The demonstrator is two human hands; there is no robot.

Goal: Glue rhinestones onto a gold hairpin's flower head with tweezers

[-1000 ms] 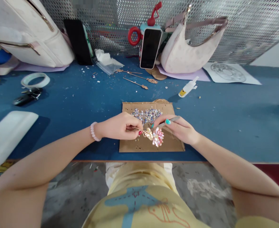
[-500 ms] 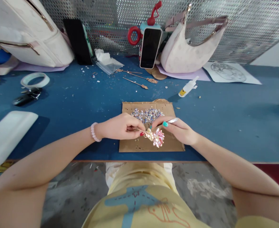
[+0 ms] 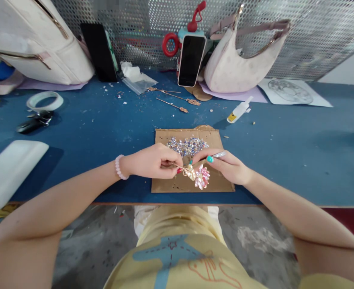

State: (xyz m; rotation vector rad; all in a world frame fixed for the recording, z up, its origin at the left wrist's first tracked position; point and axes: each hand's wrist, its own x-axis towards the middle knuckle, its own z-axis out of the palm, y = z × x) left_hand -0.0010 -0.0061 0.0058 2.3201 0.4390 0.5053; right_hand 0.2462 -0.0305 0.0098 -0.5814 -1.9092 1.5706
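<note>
My left hand (image 3: 160, 161), with a beaded bracelet at the wrist, pinches the thin stem of a hairpin. The hairpin's gold and pink rhinestone flower head (image 3: 201, 176) points to the right, above a piece of cardboard (image 3: 164, 185). Silver tweezers (image 3: 219, 154) are gripped in my right hand (image 3: 232, 166); their tips are hidden near the gold part of the flower. Behind both hands, a heap of small shiny rhinestones (image 3: 187, 145) is spread on the cardboard.
Several hairpins (image 3: 179, 108) lie farther back. A glue bottle (image 3: 238, 110) lies at right, near a handbag (image 3: 243, 68). Phones (image 3: 191, 60) lean at the back. At left are a tape roll (image 3: 46, 102), a black-handled tool (image 3: 33, 122) and a backpack (image 3: 53, 52).
The flower head has tilted and shifted slightly down and to the right. Both hands keep their grips almost in the same place.
</note>
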